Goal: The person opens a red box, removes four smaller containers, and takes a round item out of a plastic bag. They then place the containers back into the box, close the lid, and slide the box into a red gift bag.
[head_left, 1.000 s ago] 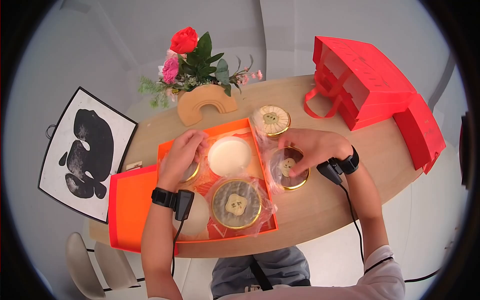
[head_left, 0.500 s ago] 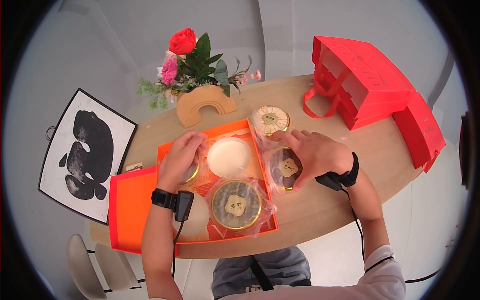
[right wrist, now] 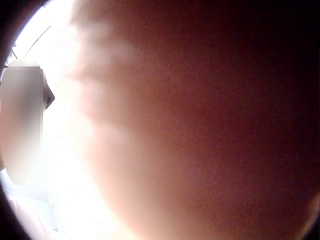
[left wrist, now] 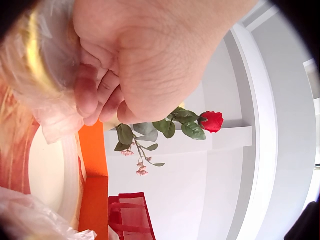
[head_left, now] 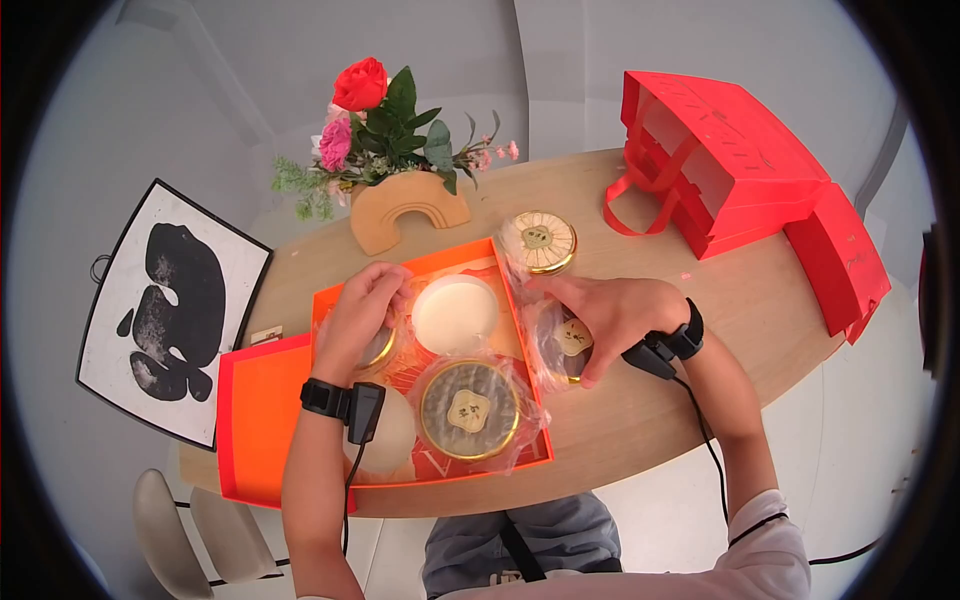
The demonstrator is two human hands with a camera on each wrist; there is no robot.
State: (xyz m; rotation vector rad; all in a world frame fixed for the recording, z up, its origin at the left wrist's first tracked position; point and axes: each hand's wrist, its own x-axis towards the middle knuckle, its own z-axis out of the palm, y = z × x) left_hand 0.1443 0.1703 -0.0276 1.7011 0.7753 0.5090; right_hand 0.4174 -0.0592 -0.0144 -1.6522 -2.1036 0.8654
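Note:
My right hand [head_left: 635,315] reaches over a round gold-rimmed tin [head_left: 568,338] in clear plastic wrap, right of the orange box [head_left: 532,400]. Its thumb lies along the tin's near side and the fingers arch round the far side; the wrist view there is blurred. Over the box's left part my left hand [head_left: 362,310] hangs with fingers loosely curled and nothing visible in them, as the left wrist view shows. Beside it a wrapped tin [head_left: 380,352] is partly hidden. Another wrapped tin [head_left: 468,410] sits in the box's near right part.
A pale-lidded tin [head_left: 542,240] stands behind the right hand. White round recesses [head_left: 455,312] show in the box. An orange lid [head_left: 265,420] and a framed picture [head_left: 180,320] are at left, a flower vase [head_left: 408,205] behind, a red bag [head_left: 745,150] at right.
My right hand has first opened wider, then shifted left and drawn its fingers in round the tin beside the box. The left hand stays in place.

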